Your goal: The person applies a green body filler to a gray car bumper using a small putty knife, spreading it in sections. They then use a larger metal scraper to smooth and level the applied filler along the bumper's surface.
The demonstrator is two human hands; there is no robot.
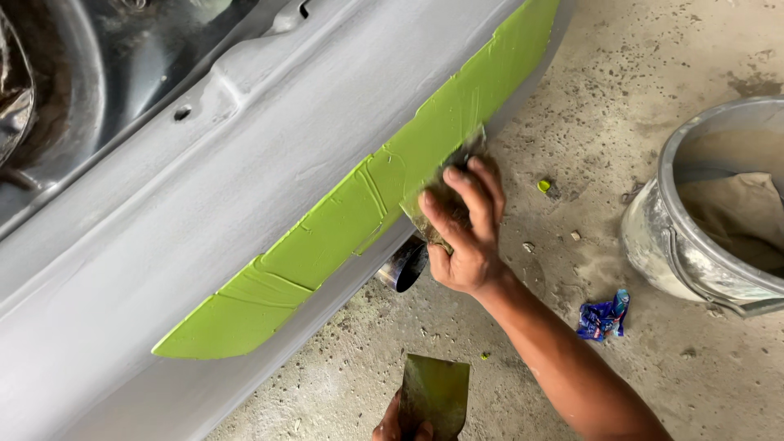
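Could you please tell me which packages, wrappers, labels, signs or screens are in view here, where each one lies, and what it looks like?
Crumpled wrapper: lies on the concrete floor, right of the right hand's forearm and below-left of the metal bucket; small, scrunched, shiny blue with bits of white and red.
No labels, signs or screens show elsewhere; the grey car panel and the bucket carry none that can be seen.

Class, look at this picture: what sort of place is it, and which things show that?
Probably a car body repair workshop: a grey primed car body panel spread with bright green filler, a flat metal spreader in the right hand, bare concrete floor.
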